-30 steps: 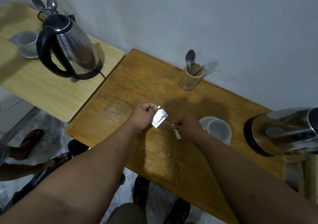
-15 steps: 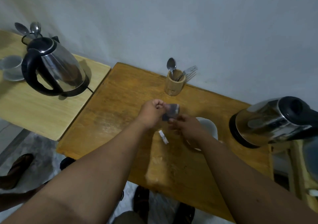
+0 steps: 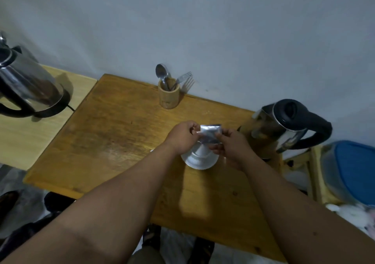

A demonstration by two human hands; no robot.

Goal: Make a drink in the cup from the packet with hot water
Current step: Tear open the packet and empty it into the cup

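Both bare forearms reach forward and converge. The left hand is curled, thumb and forefinger pinched together at their tips. The right hand mirrors it, fingertips pinched close opposite the left's, knuckles turned outward.

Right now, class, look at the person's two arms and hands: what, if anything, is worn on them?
Nothing that shows. Both forearms are bare from the bottom edge of the picture to the wrists, with no sleeve in view. The left hand and the right hand have no gloves, and no watch, bracelet or ring can be seen. The dim light hides finer detail.
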